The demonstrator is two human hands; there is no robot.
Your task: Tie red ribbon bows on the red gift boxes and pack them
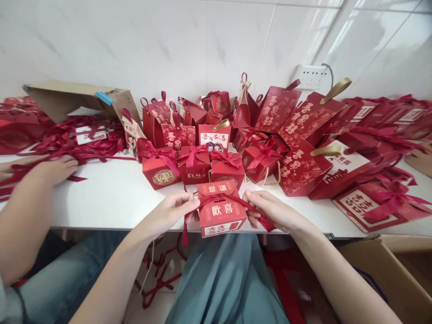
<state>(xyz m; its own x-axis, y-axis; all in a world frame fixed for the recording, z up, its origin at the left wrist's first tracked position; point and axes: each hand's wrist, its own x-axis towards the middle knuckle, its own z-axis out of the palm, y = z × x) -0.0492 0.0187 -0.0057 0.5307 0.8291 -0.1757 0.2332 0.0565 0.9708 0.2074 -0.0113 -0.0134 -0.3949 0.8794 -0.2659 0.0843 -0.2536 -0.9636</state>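
A small red gift box with gold and white characters sits at the table's front edge, between my two hands. A dark red ribbon lies across its top, crossed in the middle. My left hand is closed on the ribbon's left end, beside the box, and a loose tail hangs below it. On the other side my right hand pinches the ribbon's right end, with more ribbon trailing under the palm. Right behind stand red boxes with tied bows, among them one red box.
Many red gift boxes crowd the table's back and right side. At left, a cardboard box stands behind a heap of red ribbons, where another person's hand rests. A power strip is on the wall. Ribbons lie on the floor.
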